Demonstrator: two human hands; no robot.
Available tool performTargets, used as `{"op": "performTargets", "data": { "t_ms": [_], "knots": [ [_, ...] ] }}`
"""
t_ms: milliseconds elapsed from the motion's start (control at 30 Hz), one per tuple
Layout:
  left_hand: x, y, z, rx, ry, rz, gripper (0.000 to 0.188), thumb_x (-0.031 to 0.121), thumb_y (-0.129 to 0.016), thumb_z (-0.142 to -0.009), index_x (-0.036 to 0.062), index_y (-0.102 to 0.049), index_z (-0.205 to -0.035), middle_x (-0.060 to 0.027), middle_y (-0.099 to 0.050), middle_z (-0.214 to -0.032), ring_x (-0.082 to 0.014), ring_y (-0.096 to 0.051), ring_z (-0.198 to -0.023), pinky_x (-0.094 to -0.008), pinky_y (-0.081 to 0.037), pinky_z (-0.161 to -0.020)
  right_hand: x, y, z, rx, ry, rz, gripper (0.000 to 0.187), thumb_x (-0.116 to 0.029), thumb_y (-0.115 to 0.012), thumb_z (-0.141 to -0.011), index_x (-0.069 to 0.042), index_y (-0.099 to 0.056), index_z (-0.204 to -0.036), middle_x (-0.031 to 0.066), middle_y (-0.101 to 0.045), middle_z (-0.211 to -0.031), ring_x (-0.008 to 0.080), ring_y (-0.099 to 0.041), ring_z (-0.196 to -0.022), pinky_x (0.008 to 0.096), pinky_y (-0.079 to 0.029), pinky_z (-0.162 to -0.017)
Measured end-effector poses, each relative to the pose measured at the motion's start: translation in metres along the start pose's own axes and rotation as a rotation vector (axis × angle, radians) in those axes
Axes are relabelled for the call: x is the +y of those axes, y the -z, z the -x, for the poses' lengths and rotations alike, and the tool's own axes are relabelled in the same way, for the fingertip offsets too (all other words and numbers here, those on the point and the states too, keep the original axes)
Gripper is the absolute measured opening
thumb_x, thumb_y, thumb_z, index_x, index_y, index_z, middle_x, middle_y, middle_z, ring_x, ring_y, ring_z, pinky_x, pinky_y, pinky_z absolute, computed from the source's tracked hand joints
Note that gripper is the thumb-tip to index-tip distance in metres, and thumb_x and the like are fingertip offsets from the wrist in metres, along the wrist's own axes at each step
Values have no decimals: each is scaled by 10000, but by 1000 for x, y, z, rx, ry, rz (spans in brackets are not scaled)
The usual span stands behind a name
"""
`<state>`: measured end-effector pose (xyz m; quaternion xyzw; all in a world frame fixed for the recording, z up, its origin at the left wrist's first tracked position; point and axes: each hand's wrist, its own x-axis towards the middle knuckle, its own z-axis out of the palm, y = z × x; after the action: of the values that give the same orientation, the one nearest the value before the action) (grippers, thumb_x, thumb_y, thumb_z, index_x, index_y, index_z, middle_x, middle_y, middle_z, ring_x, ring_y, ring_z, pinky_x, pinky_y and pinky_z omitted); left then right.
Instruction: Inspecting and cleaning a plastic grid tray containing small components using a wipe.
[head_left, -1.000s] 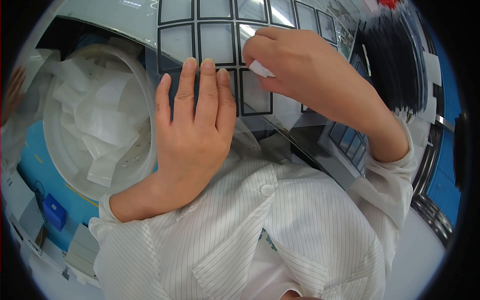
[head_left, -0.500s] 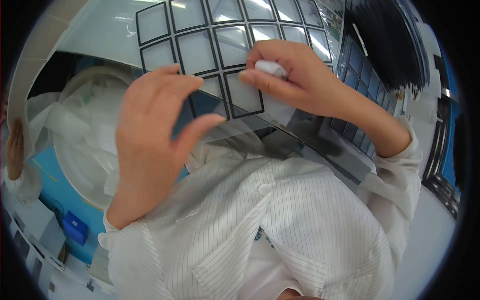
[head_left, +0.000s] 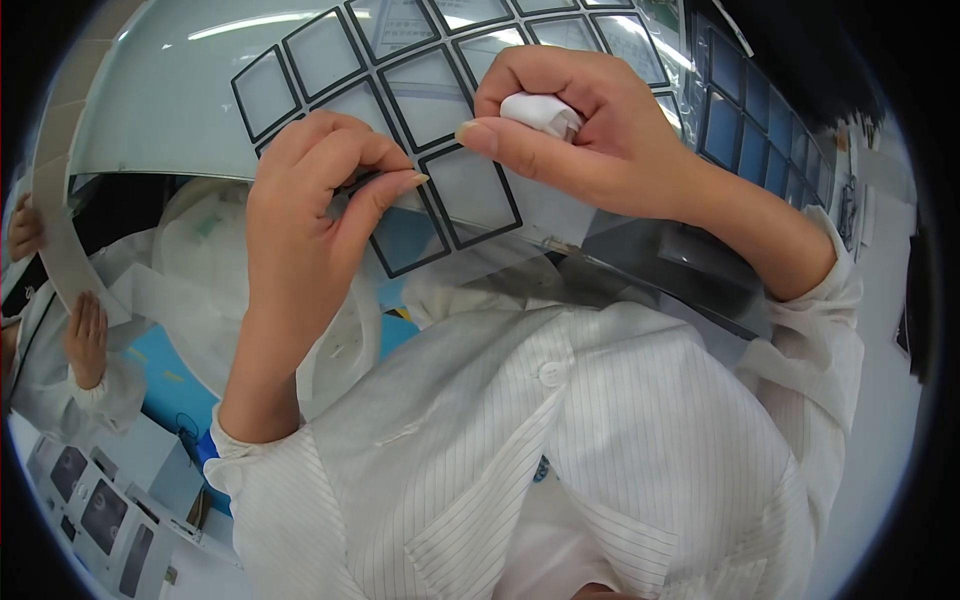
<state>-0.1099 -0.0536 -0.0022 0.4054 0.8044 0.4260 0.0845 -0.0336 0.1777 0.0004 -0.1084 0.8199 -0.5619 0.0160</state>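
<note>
My right hand (head_left: pixel 600 130) is closed around a small white wad (head_left: pixel 538 112), which looks like folded cloth or tissue. It hovers over a clear sheet with rows of black-framed panels (head_left: pixel 470 195) on the pale tabletop. My left hand (head_left: pixel 310 205) is at the sheet's near left part, thumb and index finger pinched together. What lies between those fingertips, if anything, I cannot make out. The near end of the sheet reaches past the table's front edge, close to my white striped coat.
A large white round bin (head_left: pixel 210 240) with translucent film stands below the table at left. Farther left, another person's hands (head_left: pixel 88 340) rest by a pale ledge. At right, a second sheet with dark blue panels (head_left: pixel 750 110) lies beside a grey box-like edge (head_left: pixel 680 260).
My left hand has gone from spread fingers to a pinch. The view has shifted, and more of the other person shows at left. My right hand keeps the white wad.
</note>
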Motion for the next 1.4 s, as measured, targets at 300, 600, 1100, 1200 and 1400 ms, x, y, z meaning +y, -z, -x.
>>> {"op": "performTargets", "data": {
  "t_ms": [300, 600, 1100, 1200, 1400],
  "knots": [
    [5, 4, -6, -80, 87, 12, 88, 50, -731, -785, 40, -644, -775, -55, -589, -758, -227, -556, -709, -342, -417, -673, 3, -2, 2, -6, 107, 13, 170, -183, -703, -932, -34, -635, -887, -3, -585, -768, 61, -525, -667, 224, -401, -593],
    [6, -3, -4, -76, -128, -334, 103, 74, -689, -829, 59, -591, -855, -72, -564, -818, -292, -542, -807, -396, -419, -738, 4, -2, 6, -20, 132, -25, 161, -171, -697, -932, -32, -633, -884, -2, -577, -756, 61, -532, -652, 219, -402, -587],
    [-2, 11, 8, 209, -15, -145, 74, 51, -652, -924, 10, -610, -878, -57, -589, -845, -170, -533, -734, -270, -433, -666, 2, -1, 4, -20, 86, -33, 167, -179, -702, -921, -44, -629, -855, -8, -568, -720, 70, -517, -621, 230, -381, -552],
    [1, 11, 14, 221, -37, -169, 152, 92, -612, -982, -5, -579, -871, -34, -593, -888, -106, -497, -777, -226, -409, -726, -4, 1, 3, -44, 22, -43, 158, -163, -707, -911, -45, -623, -848, -5, -570, -726, 73, -521, -640, 235, -385, -565],
    [-15, 44, 31, 531, 183, -100, 373, 184, -597, -1018, -11, -587, -699, -20, -554, -628, -91, -468, -577, -260, -347, -533, -2, -2, 4, -30, 56, -25, 147, -137, -706, -904, -46, -611, -839, 7, -569, -737, 84, -511, -642, 245, -382, -574]
  ]
}}
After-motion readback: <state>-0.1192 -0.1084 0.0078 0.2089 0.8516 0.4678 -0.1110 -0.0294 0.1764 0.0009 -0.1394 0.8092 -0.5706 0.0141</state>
